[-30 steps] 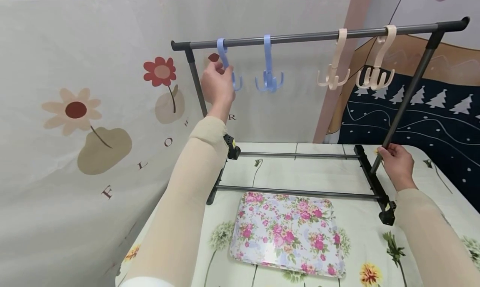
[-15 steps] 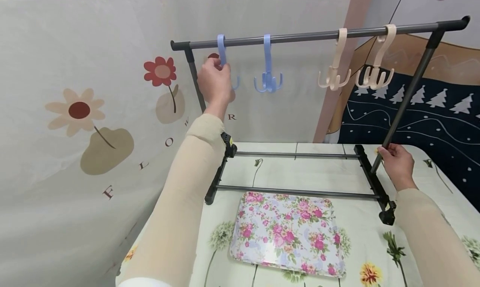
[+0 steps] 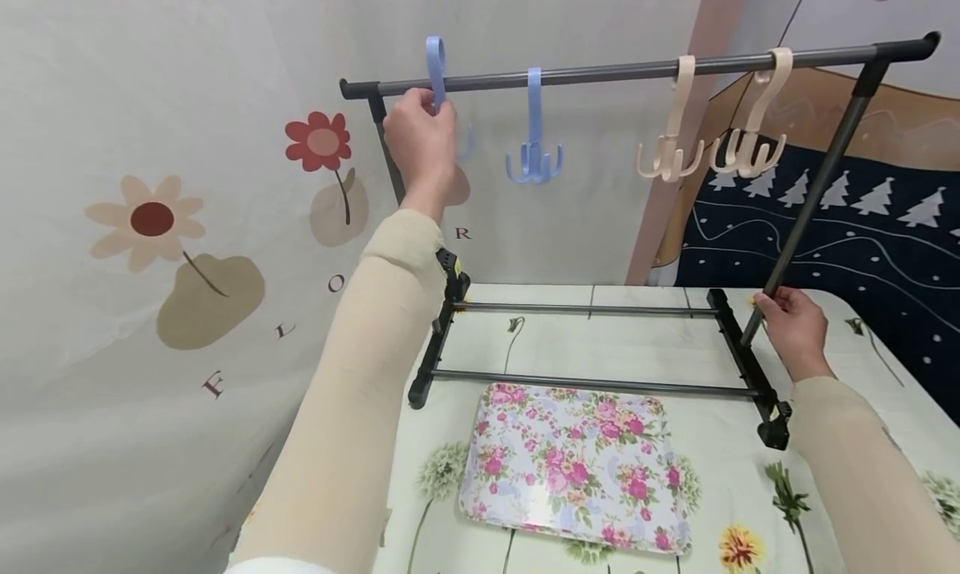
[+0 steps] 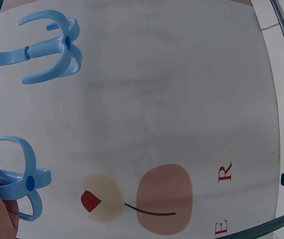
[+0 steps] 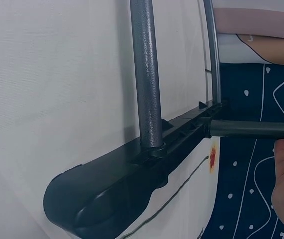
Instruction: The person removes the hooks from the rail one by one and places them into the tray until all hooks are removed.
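My left hand (image 3: 422,145) pinches a light-blue multi-prong hook hanger (image 3: 436,62) near the left end of a dark metal rack. The hanger's curved top stands above the top rail (image 3: 600,72); in the left wrist view its prongs (image 4: 30,181) show past the hand. A second blue hook hanger (image 3: 535,132) hangs from the rail to its right. Two beige hook hangers, one nearer the middle (image 3: 667,145) and one farther right (image 3: 750,145), hang there too. Low on the rack's right post (image 3: 806,207), just above the base, my right hand (image 3: 798,332) grips the tube.
The rack's black base (image 3: 738,361) and two lower bars stand on a table with a flower-print cloth (image 3: 600,345). In front lies a flat rectangular floral-patterned piece (image 3: 573,466). A printed curtain (image 3: 225,74) hangs close behind and to the left.
My left hand has moved up and slightly left with the blue hanger, whose top has risen from the rail to above it. My right hand has stayed on the post.
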Motion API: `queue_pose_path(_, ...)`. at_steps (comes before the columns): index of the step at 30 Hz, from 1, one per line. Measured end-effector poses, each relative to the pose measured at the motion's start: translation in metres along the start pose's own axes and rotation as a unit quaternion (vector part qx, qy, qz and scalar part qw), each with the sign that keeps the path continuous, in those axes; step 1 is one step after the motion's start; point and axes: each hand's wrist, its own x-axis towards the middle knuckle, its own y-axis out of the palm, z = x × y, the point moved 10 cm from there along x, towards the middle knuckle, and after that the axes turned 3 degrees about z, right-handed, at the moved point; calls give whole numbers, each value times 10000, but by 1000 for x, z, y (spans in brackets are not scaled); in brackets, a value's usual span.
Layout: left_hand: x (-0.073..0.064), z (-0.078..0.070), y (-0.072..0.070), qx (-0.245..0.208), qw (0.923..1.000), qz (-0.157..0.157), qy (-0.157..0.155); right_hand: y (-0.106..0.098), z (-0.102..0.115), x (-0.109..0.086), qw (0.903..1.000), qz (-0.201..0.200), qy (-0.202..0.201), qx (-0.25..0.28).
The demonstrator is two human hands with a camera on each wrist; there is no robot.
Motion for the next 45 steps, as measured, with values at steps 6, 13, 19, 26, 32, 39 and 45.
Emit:
queue_pose_path(6,-3,1,-1,-152,9998,-54,125,-2,-2,0,10000,2,54,-12)
queue_pose_path(13,-13,9,-8,-311,9992,-60,246,-2,-2,0,10000,-51,65,-40)
queue_pose_path(19,-23,20,-9,-211,9994,123,255,-1,1,-1,9999,-114,-44,-14)
queue_pose_path(26,-47,45,-1,-316,9974,549,338,-1,2,0,9998,-157,-99,-33)
queue_pose_path(32,-71,64,15,-160,9940,1024,364,0,1,1,9999,-75,-87,-33)
queue_pose_path(39,-101,77,42,-37,9814,1846,535,0,3,0,9999,-68,-122,-83)
queue_pose_path(45,-128,88,65,-176,9711,2329,502,-1,3,0,9998,-83,-121,-110)
